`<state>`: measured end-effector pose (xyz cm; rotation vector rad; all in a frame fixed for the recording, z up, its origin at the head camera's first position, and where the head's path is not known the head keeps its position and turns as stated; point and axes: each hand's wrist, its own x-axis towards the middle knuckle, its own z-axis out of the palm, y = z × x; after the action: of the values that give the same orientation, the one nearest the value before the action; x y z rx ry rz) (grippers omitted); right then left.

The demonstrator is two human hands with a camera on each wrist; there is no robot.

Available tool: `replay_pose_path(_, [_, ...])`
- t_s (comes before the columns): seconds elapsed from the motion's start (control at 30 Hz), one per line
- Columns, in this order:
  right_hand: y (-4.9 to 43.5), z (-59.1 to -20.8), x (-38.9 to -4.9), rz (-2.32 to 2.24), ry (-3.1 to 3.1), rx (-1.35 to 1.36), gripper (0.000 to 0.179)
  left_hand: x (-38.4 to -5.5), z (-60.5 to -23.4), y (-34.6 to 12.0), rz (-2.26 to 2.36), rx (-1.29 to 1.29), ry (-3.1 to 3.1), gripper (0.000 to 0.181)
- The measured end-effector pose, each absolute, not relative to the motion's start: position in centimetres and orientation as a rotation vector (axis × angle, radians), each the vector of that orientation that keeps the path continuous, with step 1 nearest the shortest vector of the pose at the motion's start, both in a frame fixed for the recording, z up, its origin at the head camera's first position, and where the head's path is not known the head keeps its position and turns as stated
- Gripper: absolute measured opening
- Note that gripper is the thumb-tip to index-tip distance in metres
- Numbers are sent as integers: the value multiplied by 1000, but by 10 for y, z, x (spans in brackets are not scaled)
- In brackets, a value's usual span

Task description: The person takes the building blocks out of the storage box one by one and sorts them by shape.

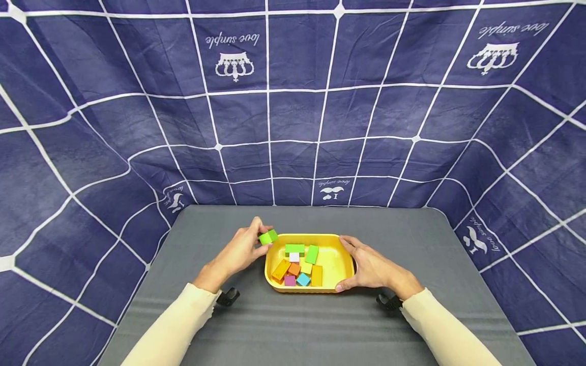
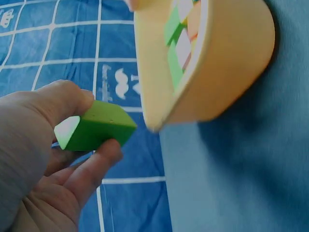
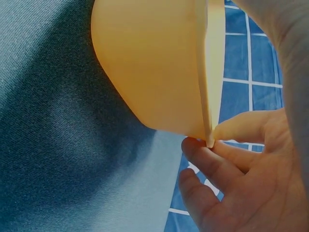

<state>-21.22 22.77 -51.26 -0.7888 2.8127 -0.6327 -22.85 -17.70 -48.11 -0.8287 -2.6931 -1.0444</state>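
While the yellow tub [image 1: 338,259] sits on the grey table [image 1: 316,330], the left hand [image 1: 239,250] pinches a green block [image 1: 268,237] just outside the tub's far left corner. Seen from the left wrist, thumb and fingers bear on opposite sides of that block, and a gap shows between it and the tub's rim. At the tub's right end, the right hand [image 1: 373,267] grips the rim: its thumb is at the near corner and its fingers are at the far one, and the right wrist view shows fingertips on the edge.

Inside the tub, blocks crowd the left and middle, leaving bare floor toward the right end. Along the tub's far side lie a wide green block [image 1: 295,248], a white block [image 1: 294,257] just in front of it, and a slanted green block [image 1: 312,254] to their right. Around the tub's middle are an orange block [image 1: 294,269] and a pale yellow block [image 1: 306,268]. Toward its near side rest a left amber block [image 1: 281,269], a purple block [image 1: 290,280], a blue block [image 1: 303,279] and a right amber block [image 1: 317,276].

Nearer the person than the tub, cream sleeves [image 1: 169,320] cover both forearms, with dark fittings [image 1: 228,297] at the wrists. Beyond the tub hangs a blue cloth [image 1: 293,117] with white grid lines, crowns and moustaches.
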Motion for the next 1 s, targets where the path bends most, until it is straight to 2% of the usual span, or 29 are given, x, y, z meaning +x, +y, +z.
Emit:
replay_pose_path(0.2, [227,-513,-211,-637,2812,-795,145,-238,-492,-200,-982,-801,-2656,39])
replay_pose_path(0.6, [228,-514,-212,-660,2799,-807,145,-252,-536,-222,-814,-947,-2810,37])
replay_pose_path(0.87, [231,-517,-212,-720,2814,-831,127,-254,-546,-223,-943,-960,-2790,45])
replay_pose_path(1.0, [233,-516,-212,-705,2826,-815,127,-253,-549,-223,-982,-938,-2823,43])
